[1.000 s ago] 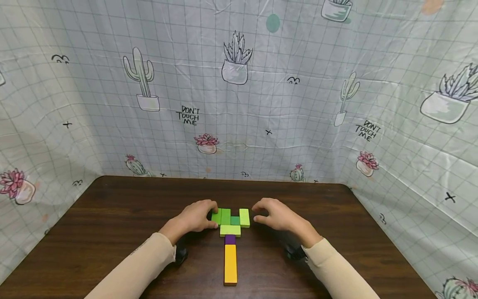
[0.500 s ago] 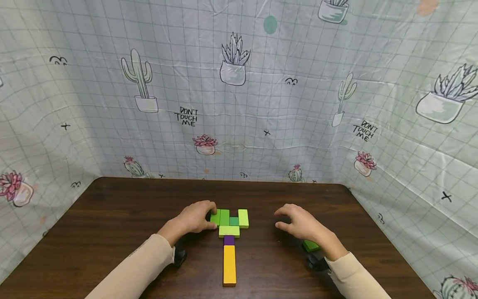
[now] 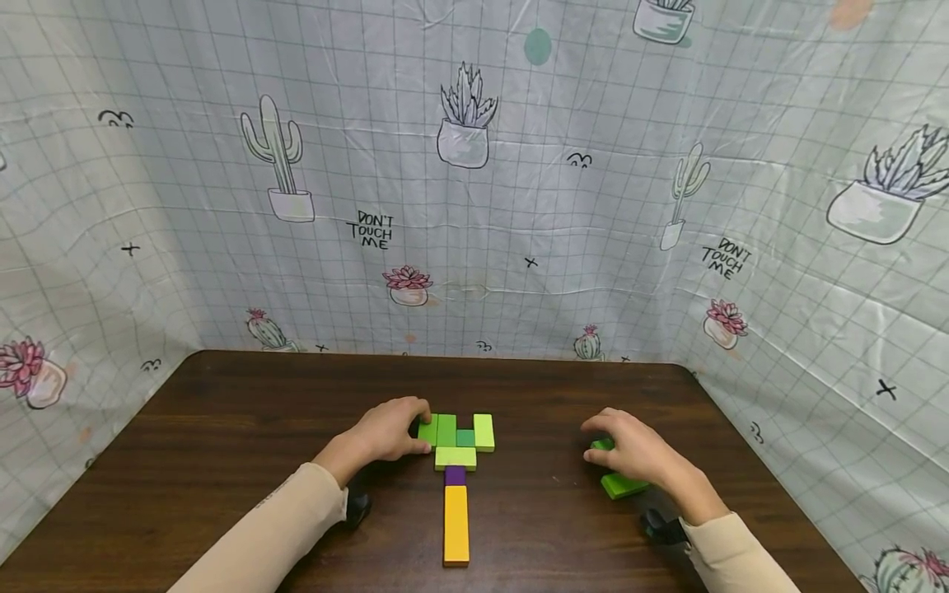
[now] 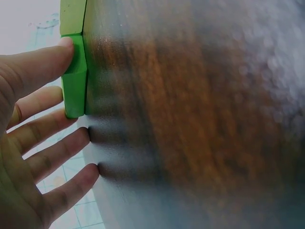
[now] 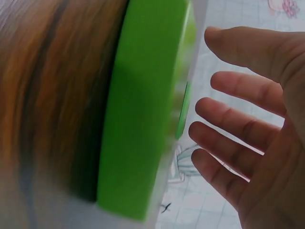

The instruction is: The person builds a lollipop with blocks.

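My left hand (image 3: 381, 430) pinches the outer green block (image 3: 427, 431) of a flat block arrangement, thumb at its near end and index finger at the far end. In the left wrist view the thumb lies on the green block (image 4: 75, 93), other fingertips at the table. Beside it lie another green block (image 3: 446, 430), a small teal block (image 3: 465, 438) and two lime blocks (image 3: 483, 432). A purple block (image 3: 455, 475) and a long yellow block (image 3: 455, 527) form a stem below. My right hand (image 3: 633, 446), fingers spread apart, hovers over two loose green blocks (image 3: 621, 485), one partly hidden.
A dark wooden table (image 3: 259, 412) carries everything. Behind it and along both sides hangs a pale gridded curtain (image 3: 474, 206) with cactus drawings. A dark wrist camera (image 3: 660, 527) sits under the right wrist.
My right hand has moved away from the arrangement to the right, over the loose green blocks, which have come into view. The left hand has stayed on its block.
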{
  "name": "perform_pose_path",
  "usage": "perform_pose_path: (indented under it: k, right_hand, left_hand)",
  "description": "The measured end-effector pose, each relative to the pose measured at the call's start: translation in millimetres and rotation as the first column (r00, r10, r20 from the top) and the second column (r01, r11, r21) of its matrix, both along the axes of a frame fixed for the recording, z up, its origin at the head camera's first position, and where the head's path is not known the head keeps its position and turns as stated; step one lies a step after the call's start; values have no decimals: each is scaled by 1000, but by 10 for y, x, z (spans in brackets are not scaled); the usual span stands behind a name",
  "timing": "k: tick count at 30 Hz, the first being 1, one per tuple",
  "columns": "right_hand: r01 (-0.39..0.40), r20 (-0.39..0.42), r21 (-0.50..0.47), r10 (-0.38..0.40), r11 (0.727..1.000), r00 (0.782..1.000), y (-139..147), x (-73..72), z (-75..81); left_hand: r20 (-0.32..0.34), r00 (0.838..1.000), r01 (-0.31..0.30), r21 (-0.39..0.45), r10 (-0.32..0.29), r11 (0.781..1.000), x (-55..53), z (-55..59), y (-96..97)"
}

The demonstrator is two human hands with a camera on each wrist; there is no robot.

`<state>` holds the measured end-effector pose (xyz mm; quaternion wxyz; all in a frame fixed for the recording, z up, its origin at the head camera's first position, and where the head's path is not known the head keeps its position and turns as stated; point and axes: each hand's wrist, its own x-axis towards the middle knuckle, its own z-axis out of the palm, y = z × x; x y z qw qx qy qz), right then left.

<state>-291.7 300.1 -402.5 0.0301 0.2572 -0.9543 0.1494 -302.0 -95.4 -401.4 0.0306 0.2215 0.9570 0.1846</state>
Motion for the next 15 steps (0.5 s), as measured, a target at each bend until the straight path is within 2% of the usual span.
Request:
perform_pose_path:
  k: [9, 15]
  right_hand:
    - [35, 7, 14, -35, 999, 999, 131, 11, -49]
    - [81, 43, 28, -82, 996, 996, 177, 10, -76]
  left_hand:
    - [2, 1000, -3, 1, 3, 1000, -4, 5, -2]
    - [3, 1000, 4, 4, -4, 1000, 3, 3, -3]
